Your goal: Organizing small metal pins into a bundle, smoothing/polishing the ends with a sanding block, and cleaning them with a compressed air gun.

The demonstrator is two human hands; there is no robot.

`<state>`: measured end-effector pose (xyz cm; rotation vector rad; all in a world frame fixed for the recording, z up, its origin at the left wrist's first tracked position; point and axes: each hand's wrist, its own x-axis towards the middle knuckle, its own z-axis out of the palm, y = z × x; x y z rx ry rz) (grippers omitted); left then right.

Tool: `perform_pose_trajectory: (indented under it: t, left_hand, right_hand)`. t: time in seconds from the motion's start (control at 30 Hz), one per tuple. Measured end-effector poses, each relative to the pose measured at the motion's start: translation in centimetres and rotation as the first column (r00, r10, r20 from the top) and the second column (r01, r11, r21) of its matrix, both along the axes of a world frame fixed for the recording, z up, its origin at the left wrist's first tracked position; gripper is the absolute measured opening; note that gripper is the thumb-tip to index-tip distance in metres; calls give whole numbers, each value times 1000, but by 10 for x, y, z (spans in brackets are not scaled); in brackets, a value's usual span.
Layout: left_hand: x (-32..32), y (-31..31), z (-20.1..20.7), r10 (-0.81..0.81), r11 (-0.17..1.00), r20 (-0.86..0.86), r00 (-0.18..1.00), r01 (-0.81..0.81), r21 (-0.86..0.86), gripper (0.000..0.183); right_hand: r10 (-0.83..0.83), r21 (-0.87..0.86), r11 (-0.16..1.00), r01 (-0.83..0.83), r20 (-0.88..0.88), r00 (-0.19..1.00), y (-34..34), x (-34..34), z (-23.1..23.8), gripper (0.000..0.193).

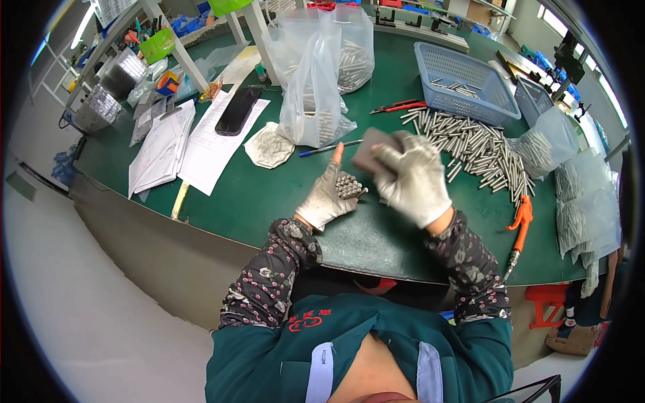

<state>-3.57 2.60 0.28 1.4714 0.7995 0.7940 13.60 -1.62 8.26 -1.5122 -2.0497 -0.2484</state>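
Observation:
My left hand (324, 203), in a whitish fingerless glove, is closed around a bundle of metal pins (348, 187), their round ends facing up. Its thumb sticks up beside the bundle. To the right of it, my gloved right hand (418, 181) grips a flat grey-brown pad (368, 153), slightly smeared by motion. The pad is above and right of the bundle; I cannot tell whether they touch. Beyond my right hand a heap of loose metal pins (470, 144) spreads over the green table (396, 245). A blue pen (322, 149) lies behind my left hand.
A blue basket (463, 111) with a few pins stands behind the heap, red-handled pliers (400, 106) beside it. Bags of pins (312, 101) stand at the back. An orange air gun (521, 218) lies right. Papers (208, 161), a phone (239, 111) and a folded cloth (269, 146) lie left.

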Motion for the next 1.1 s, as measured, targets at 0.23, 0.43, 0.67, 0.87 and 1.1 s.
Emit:
perform_pose_trajectory:
  t: [0.23,0.43,0.67,0.87,1.1]
  left_hand:
    - [-3,-2,-2,16,999,-163,987,-8,54,107]
    - [-2,-5,3,44,987,-157,987,-18,162,105]
    - [-1,-6,5,38,990,-96,995,-25,138,104]
    - [-6,-4,-2,3,996,-15,1000,-2,92,105]
    - [-3,-2,-5,-23,991,37,999,17,136,104]
  right_hand:
    - [-109,-3,994,109,22,994,0,8,-7,31]
    - [-281,-30,958,286,123,952,7,17,-31,31]
    - [-197,-166,964,209,90,976,3,25,-45,42]
    - [96,-134,987,-94,12,995,-9,10,-29,43]
    - [172,-222,951,-215,-198,965,-8,-11,-46,45]
